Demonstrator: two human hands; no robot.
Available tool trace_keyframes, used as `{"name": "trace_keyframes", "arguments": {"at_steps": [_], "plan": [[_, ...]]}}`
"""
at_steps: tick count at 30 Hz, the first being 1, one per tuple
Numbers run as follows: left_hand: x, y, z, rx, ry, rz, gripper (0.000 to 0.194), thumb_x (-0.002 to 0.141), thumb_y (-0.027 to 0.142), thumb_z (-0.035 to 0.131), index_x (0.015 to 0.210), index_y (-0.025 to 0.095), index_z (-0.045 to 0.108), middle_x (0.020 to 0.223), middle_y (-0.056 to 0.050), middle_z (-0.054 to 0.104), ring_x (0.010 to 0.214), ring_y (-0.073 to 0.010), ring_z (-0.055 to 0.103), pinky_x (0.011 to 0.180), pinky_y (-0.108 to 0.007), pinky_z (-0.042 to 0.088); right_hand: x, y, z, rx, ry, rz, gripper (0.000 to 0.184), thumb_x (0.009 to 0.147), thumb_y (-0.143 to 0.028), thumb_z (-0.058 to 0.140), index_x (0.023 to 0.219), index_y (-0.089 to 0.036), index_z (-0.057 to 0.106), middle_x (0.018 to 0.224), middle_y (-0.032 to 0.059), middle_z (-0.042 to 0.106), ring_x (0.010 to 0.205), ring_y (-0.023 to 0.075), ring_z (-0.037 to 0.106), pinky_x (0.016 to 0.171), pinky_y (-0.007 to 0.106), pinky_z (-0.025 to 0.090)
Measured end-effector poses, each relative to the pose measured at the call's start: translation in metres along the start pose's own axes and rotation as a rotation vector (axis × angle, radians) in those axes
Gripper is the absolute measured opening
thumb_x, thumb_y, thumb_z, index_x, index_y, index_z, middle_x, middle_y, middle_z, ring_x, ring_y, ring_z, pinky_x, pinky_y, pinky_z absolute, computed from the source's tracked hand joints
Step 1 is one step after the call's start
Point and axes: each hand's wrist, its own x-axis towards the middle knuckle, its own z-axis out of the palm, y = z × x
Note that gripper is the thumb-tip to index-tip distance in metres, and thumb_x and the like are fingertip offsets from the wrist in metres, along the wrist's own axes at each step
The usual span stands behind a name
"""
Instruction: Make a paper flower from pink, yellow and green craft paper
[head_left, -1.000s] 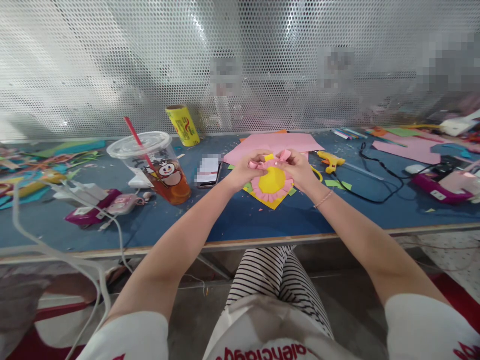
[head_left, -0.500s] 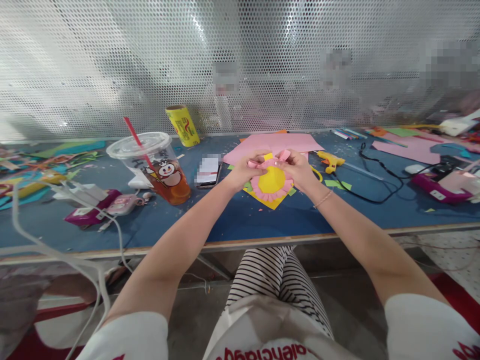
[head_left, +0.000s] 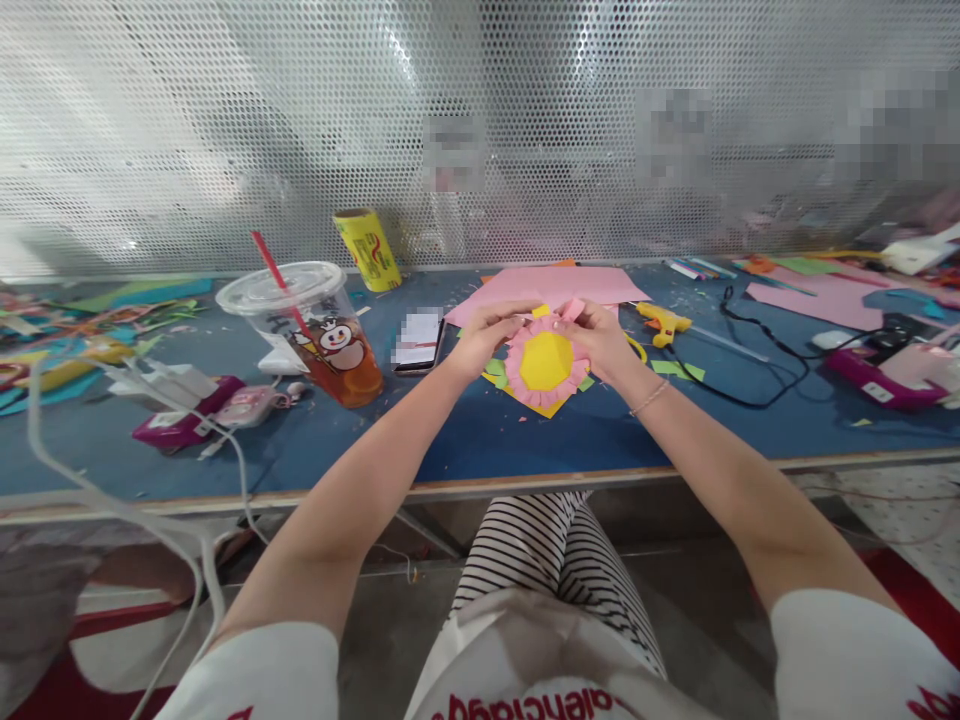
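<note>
A paper flower (head_left: 546, 362) with a yellow middle and a ruffled pink rim is held up over the blue table. My left hand (head_left: 484, 340) is closed on its upper left edge, thumb against the pink rim. At the upper right, my right hand (head_left: 600, 342) pinches the loose end of a pink paper strip (head_left: 574, 308) where it joins the rim. A small yellow paper piece (head_left: 540, 311) shows between the two hands. Beneath the flower lie yellow paper (head_left: 546, 409) and green scraps, partly hidden by it.
A yellow glue gun (head_left: 663, 324) with a black cord lies right of my hands. Pink paper sheets (head_left: 555, 285) are behind them. To the left are a phone (head_left: 418, 342), a plastic drink cup (head_left: 330, 345), a yellow tube (head_left: 369, 252) and a purple power strip (head_left: 176, 425).
My left fingers have shifted along the rim, and the pink piece that stuck out beside them no longer shows. The flower faces me more fully, its pink rim more visible around the yellow middle.
</note>
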Motion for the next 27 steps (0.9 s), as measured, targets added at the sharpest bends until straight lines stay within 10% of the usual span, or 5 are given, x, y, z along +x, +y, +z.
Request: {"name": "trace_keyframes", "arguments": {"at_steps": [16,27], "plan": [[0.002,0.011,-0.002,0.291,0.111,0.105,0.018,0.064,0.02,0.068,0.081,0.015,0.071,0.081,-0.006,0.068,0.072,-0.014,0.06,0.071,-0.029,0.047,-0.001,-0.001,0.003,-0.004,-0.014,0.002,0.033,0.061,-0.041,0.074,0.063,-0.019,0.05,0.078,-0.0017,0.056,0.072,0.0111,0.052,0.071,0.028,0.045],[0.007,-0.005,-0.014,0.863,0.14,0.694,0.01,0.078,0.022,0.06,0.079,0.018,0.069,0.079,-0.004,0.069,0.078,-0.0148,0.062,0.076,-0.03,0.046,0.0,0.001,0.005,0.061,-0.054,-0.009,0.031,0.06,-0.038,0.076,0.061,-0.019,0.051,0.073,-0.0024,0.055,0.07,0.0108,0.051,0.068,0.027,0.044]]}}
